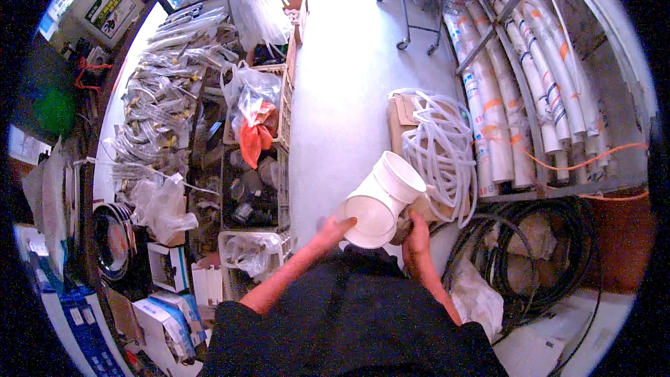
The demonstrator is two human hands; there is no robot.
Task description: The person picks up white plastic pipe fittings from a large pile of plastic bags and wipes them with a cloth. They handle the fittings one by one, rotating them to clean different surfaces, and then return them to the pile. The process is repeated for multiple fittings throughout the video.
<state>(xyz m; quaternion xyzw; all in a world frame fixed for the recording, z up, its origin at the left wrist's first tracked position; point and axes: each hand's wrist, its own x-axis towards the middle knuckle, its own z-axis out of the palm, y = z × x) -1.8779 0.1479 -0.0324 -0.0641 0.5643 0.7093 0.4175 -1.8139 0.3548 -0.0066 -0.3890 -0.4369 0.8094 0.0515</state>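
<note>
A white plastic pipe fitting (pixel 380 199) with wide round mouths is in front of my body, tilted, one mouth facing up and another toward me. My left hand (pixel 338 229) grips its left side, the thumb over the lower rim and the other fingers mostly hidden behind it. On the opposite side my right hand (pixel 416 239) is closed at the lower right of the fitting, thumb pointing up. A greyish-brown patch (pixel 417 208) shows between the right thumb and the fitting; I cannot make out what it is.
Beyond the fitting lie coiled white hose (pixel 440 150) and a cardboard box (pixel 400 122). Long wrapped pipes (pixel 492 122) fill a rack at right, above black coiled hose (pixel 579 265). Plastic crates (pixel 285 108) and bagged hoses (pixel 157 108) line the left. A wheeled rack (pixel 422 28) stands farther off.
</note>
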